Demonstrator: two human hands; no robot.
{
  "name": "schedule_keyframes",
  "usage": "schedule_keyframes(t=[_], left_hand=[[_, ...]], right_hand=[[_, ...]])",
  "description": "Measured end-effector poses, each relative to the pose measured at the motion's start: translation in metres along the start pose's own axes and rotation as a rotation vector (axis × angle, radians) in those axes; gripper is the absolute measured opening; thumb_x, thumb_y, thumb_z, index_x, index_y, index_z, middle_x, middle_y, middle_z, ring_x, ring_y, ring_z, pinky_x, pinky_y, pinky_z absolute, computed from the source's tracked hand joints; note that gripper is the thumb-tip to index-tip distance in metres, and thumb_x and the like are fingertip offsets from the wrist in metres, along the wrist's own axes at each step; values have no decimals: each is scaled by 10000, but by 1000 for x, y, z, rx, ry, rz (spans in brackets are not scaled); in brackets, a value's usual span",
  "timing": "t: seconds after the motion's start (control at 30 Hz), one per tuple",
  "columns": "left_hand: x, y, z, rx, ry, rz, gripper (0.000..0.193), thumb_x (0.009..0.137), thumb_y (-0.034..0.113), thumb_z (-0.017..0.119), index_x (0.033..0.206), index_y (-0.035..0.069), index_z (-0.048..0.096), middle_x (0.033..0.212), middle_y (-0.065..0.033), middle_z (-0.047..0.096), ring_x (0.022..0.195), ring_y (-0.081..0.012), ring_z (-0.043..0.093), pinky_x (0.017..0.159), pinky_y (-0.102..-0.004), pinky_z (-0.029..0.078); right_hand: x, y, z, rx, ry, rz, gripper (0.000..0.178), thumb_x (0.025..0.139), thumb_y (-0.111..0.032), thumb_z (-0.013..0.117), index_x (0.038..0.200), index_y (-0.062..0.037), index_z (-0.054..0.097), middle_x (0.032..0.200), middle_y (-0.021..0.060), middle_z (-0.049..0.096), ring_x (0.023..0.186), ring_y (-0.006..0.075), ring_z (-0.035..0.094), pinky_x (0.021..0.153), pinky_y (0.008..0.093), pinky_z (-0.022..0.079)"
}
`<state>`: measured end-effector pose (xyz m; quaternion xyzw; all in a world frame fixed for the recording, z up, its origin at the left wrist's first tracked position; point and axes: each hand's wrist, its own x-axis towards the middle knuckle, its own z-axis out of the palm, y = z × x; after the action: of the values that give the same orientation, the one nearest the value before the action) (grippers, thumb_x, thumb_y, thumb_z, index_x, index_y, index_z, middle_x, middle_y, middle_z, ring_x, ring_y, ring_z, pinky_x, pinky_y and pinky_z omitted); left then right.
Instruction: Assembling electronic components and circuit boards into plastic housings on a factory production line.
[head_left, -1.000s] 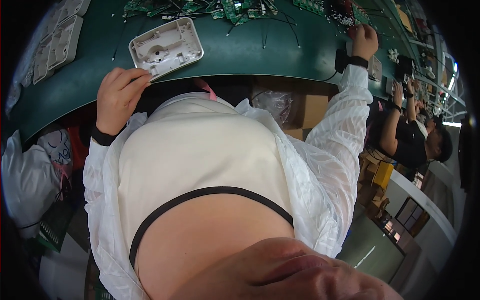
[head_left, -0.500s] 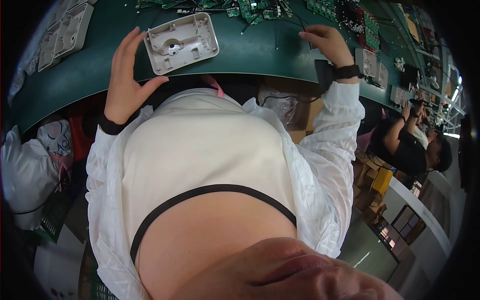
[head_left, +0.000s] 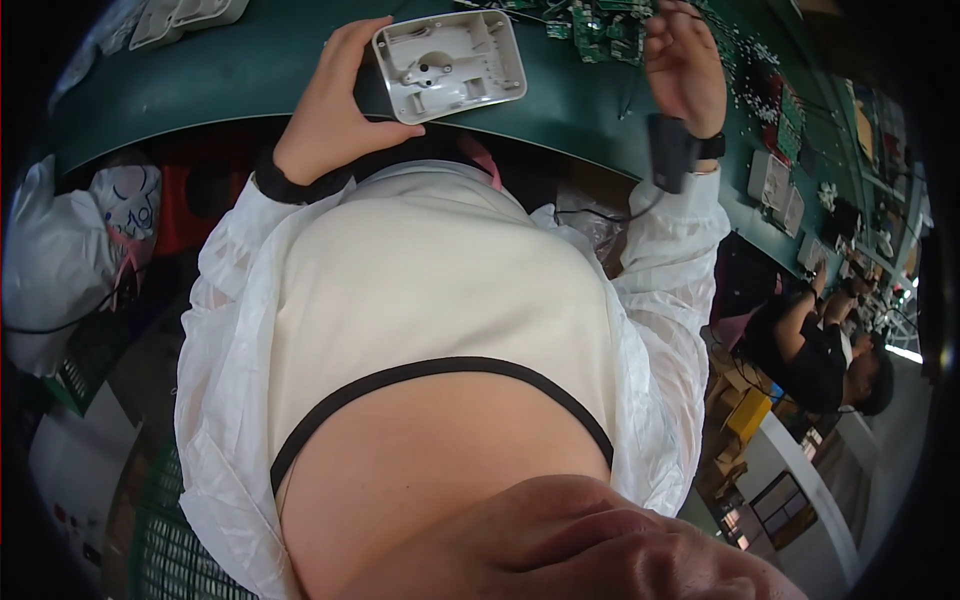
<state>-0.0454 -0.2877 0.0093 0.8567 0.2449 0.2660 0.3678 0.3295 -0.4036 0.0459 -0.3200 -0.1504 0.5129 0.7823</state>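
Note:
A white plastic housing (head_left: 478, 72) lies on the green work table, its hollow inside facing up, with ribs, posts and a round hole. My left hand (head_left: 335, 115) spans its left end, fingers at the far corner and thumb against the near edge. Further right, my right hand (head_left: 688, 75) is raised over the table beside a pile of green circuit boards (head_left: 590, 30). Its fingers are curled together and slightly blurred; whatever they hold is not clear. A black band with a dark flat box (head_left: 670, 152) sits at my right wrist.
More white housings lie at the far left (head_left: 185, 18) and at the right (head_left: 770, 182). Small white parts (head_left: 755, 100) are scattered near the boards. A red stool (head_left: 190, 205) and a white bag (head_left: 60, 255) are below left. Another person (head_left: 815, 345) works further right.
The view has shifted. My left hand has closed in on the housing, which sits at a slightly different angle. My right hand has moved farther out toward the boards, its fingers more curled.

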Motion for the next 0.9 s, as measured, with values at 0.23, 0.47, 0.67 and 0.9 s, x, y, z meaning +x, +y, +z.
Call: schedule_keyframes(t=[0.23, 0.47, 0.67, 0.9], left_hand=[[-11, -4, 0, -223, 17, -92, 1097, 633, 121, 940, 1549, 106, 336, 1493, -140, 454, 1393, -296, 467, 1170, -415, 393], [6, -22, 15, -444, 112, 194, 1132, 668, 52, 918, 1582, 110, 252, 1465, -136, 468, 1324, -261, 530, 1092, -396, 465], [1, 32, -15, -548, -23, -241, 1182, 646, 118, 967, 1590, 71, 257, 1483, -131, 385, 1431, -250, 384, 1158, -396, 366], [19, -19, 20, -713, 167, 643, 1166, 645, 136, 967, 1583, 70, 278, 1484, -124, 367, 1393, -260, 430, 1127, -389, 402]], right_hand=[[-15, 78, 58, -733, 50, -376, 90, 979, -69, 680, 973, -8, 745, 908, 36, 743, 780, 102, 673, 690, 245, 527], [-59, 116, 79, -1271, -449, -625, 161, 851, 62, 745, 997, -4, 754, 1018, 80, 782, 913, 193, 730, 814, 289, 565], [-56, 124, 82, -1389, -517, -712, 220, 788, 85, 739, 977, -25, 753, 1018, 73, 776, 911, 240, 727, 799, 305, 564], [-54, 124, 92, -1445, -621, -840, 257, 735, 99, 725, 948, -43, 749, 1005, 68, 768, 883, 260, 702, 759, 331, 561]])
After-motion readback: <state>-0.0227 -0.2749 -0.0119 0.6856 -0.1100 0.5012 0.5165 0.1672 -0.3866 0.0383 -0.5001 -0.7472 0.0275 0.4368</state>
